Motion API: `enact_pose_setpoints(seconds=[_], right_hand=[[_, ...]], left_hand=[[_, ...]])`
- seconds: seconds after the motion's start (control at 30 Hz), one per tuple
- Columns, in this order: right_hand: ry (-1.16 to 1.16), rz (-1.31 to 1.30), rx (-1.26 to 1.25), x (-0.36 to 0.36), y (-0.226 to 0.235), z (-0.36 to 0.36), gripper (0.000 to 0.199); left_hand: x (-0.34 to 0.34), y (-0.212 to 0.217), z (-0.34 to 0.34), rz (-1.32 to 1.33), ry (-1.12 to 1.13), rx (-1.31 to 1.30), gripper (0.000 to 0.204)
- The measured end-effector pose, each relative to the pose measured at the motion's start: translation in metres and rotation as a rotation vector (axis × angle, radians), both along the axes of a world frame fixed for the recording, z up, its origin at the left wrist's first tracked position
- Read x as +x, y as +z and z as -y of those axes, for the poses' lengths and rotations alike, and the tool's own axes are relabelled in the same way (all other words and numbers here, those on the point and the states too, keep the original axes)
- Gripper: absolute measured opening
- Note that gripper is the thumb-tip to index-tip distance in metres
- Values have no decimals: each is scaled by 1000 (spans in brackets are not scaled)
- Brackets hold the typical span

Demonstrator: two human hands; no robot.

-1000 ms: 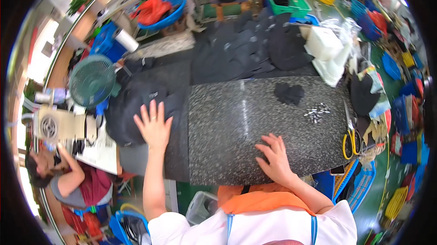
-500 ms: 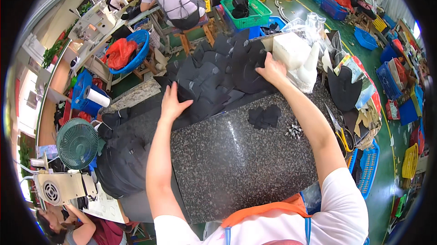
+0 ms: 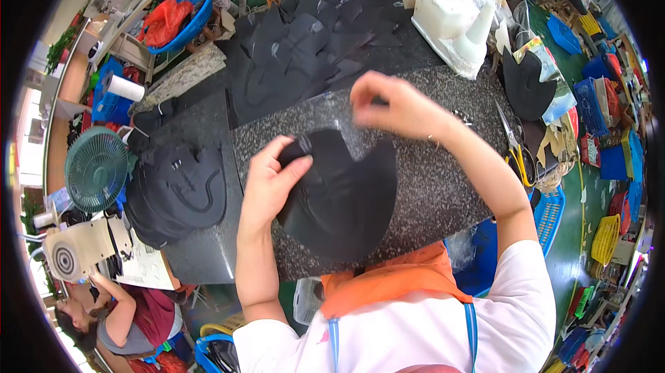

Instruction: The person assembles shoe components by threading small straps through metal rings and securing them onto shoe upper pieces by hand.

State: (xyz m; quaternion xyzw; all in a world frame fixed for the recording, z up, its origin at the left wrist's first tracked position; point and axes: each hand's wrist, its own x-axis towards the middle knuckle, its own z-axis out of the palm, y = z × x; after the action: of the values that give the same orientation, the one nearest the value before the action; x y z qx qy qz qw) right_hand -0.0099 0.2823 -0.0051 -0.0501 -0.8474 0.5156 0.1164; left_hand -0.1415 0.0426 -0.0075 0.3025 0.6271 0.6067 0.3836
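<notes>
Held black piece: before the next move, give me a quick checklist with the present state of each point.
1. Left hand has its grip on the black piece: ok, thumb on top near its upper-left corner.
2. Right hand off the black piece: ok, raised over the far part of the speckled tabletop.
3. Right hand free of small items: cannot tell, its fingers are blurred.
4. Black piece fully resting on the tabletop: cannot tell from this overhead view.
5. Scissors apart from both hands: ok, at the right edge.
6. Left stack of black pieces apart from the held one: ok.
</notes>
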Motion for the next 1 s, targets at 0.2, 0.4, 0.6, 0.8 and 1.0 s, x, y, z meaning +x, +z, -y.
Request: enact_pose_setpoints(seconds=[0.2, 0.4, 0.6, 0.8, 1.0], right_hand=[[-211, 118, 655, 9, -75, -55, 25], [-236, 251, 696, 13, -73, -38, 22], [-264, 126, -228, 32, -38, 9, 14], [350, 134, 157, 61, 6, 75, 16], [287, -32, 520, 61, 1, 89, 13]], left_hand=[[47, -55, 34, -1129, -82, -414, 18], [85, -58, 37, -852, 152, -285, 24], [82, -61, 42, 64, 39, -95, 88], [81, -48, 28, 267, -114, -169, 40], [88, -40, 24, 139, -153, -156, 33]])
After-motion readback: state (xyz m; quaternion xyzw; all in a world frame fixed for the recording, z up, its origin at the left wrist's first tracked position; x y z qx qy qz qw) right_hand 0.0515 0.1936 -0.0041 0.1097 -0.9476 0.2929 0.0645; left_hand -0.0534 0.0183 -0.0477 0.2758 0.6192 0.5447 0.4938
